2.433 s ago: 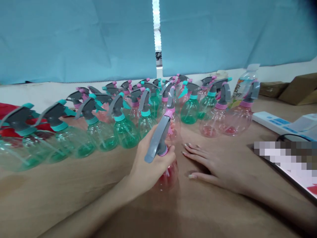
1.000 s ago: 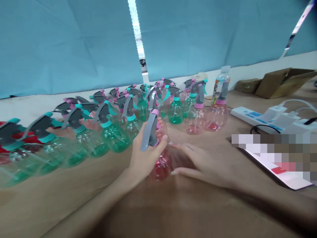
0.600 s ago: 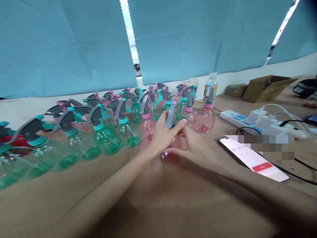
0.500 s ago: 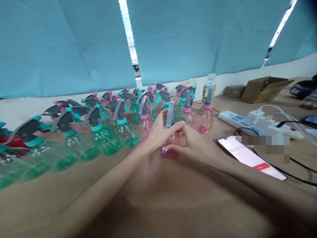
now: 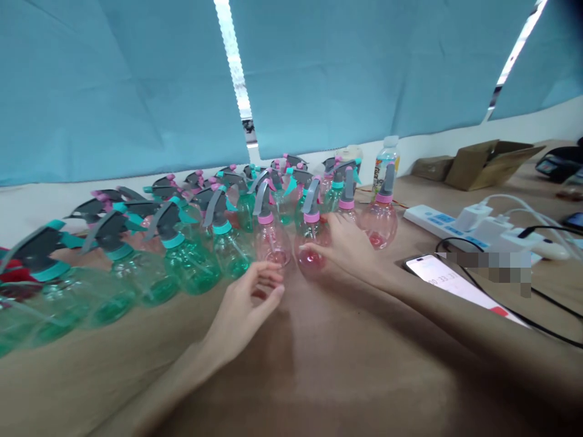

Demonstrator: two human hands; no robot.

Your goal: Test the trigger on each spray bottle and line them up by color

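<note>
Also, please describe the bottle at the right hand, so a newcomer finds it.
Spray bottles crowd the table. At their front, left of the phone, stands a pink-collared bottle, the only one with the thumb of the right hand across it.

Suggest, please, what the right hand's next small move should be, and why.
I would probably loosen the right hand and ease it back from the pink spray bottle. The bottle appears to stand upright on the table, beside another pink-collared bottle, and the left hand is empty and apart from it, so it seems to need no further support.
</note>
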